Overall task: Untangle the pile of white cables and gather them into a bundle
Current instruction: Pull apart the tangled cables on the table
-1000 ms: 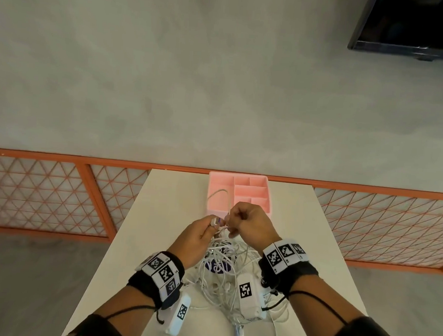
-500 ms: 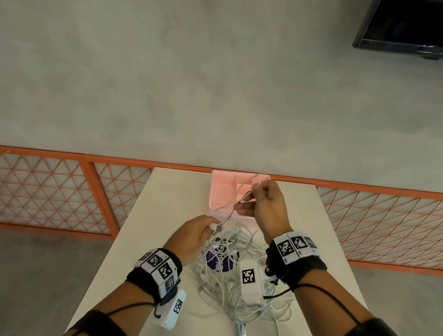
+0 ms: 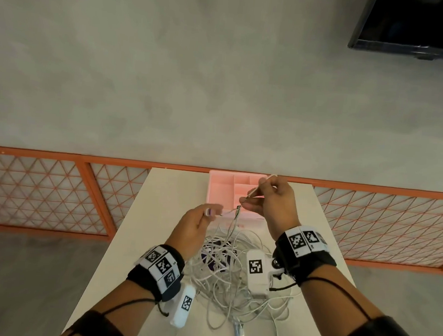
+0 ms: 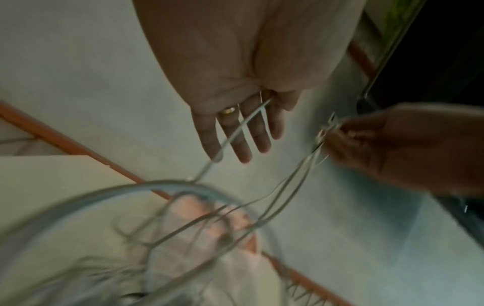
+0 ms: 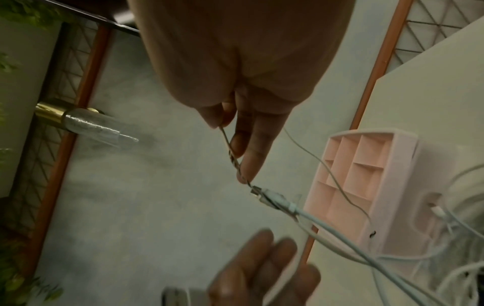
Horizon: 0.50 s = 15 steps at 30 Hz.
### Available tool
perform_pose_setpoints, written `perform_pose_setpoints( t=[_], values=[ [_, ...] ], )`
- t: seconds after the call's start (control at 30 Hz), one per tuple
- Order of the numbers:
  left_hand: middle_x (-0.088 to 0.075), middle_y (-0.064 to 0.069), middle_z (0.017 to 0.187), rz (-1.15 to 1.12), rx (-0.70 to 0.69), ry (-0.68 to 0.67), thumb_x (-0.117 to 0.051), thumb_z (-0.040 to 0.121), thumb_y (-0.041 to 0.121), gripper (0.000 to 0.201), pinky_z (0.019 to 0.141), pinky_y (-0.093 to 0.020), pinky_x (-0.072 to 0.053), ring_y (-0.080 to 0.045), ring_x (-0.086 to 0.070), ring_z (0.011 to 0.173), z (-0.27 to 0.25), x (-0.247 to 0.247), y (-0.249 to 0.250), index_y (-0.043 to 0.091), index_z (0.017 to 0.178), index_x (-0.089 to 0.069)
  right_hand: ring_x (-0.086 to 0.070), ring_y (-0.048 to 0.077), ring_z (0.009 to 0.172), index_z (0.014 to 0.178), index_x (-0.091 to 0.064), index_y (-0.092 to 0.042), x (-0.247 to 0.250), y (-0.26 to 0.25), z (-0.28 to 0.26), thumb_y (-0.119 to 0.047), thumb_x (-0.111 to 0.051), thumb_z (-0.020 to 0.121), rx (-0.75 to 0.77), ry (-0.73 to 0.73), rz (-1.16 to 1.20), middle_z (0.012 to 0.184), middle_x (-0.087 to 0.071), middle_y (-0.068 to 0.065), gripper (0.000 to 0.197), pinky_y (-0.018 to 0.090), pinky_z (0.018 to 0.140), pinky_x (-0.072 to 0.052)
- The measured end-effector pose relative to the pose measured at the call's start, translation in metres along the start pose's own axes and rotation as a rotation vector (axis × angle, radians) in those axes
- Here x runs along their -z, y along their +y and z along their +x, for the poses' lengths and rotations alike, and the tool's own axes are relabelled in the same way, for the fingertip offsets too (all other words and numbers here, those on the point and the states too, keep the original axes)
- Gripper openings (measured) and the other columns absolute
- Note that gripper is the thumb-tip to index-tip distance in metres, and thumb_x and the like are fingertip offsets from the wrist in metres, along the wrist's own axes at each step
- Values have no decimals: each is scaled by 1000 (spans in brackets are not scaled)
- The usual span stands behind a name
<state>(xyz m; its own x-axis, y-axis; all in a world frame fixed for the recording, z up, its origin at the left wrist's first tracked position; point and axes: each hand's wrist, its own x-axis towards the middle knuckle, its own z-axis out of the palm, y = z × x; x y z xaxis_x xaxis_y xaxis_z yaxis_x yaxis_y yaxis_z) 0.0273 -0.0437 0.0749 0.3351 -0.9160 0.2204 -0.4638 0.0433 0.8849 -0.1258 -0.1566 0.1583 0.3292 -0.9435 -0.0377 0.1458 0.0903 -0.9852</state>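
While left hand (image 3: 194,225) and right hand (image 3: 273,200) grip cables (image 3: 223,270), cream table (image 3: 171,190), grey floor (image 3: 220,89)

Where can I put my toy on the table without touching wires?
Bare: the white table's far left corner beside the pink divided plastic tray, the strip along its left edge, and the far right corner. Crowded: the middle and near end, under the tangled white cables.
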Motion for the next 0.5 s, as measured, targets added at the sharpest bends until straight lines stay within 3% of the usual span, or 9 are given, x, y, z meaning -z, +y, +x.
perform_pose_setpoints(
  t=[0.1,0.2,0.3,0.37,0.5],
  values=[
    [-72,9,104,-66,-29,-59,-36,107,17,33,82,-21,-50,-8,-69,92,9,-8,18,37,115,-61,-71,46,76,95,-48,-5,-7,-2,-4,-15,-46,104,-8,-23,51,80,-57,21,14,43,67,-62],
    [-70,8,91,-11,-20,-106,-37,106,13,35,77,-19,-48,0,-64,82,8,-17,23,36,110,-63,-70,44,74,93,-47,-7,-9,-19,-5,-14,-46,104,55,-5,148,79,-57,19,13,41,63,-61],
    [-64,10,86,44,9,-138,-38,104,8,33,75,-9,-41,9,-59,80,5,-20,23,20,111,-68,-71,40,72,92,-45,-10,-6,-32,-2,-15,-48,103,163,20,144,80,-59,16,13,39,62,-61],
    [-64,9,87,39,4,-107,-39,101,3,33,74,-7,-41,8,-59,80,5,-20,23,17,108,-69,-71,37,73,92,-45,-10,-2,-31,-1,-16,-49,102,197,14,87,82,-62,16,13,39,62,-59],
    [-70,5,87,-2,-3,-24,-38,100,20,33,77,-34,-53,-13,-64,80,10,-15,23,21,104,-71,-70,22,80,104,-54,-9,9,-6,-4,-22,-67,92,81,-103,-179,98,-68,15,23,42,71,-58]
  ],
)
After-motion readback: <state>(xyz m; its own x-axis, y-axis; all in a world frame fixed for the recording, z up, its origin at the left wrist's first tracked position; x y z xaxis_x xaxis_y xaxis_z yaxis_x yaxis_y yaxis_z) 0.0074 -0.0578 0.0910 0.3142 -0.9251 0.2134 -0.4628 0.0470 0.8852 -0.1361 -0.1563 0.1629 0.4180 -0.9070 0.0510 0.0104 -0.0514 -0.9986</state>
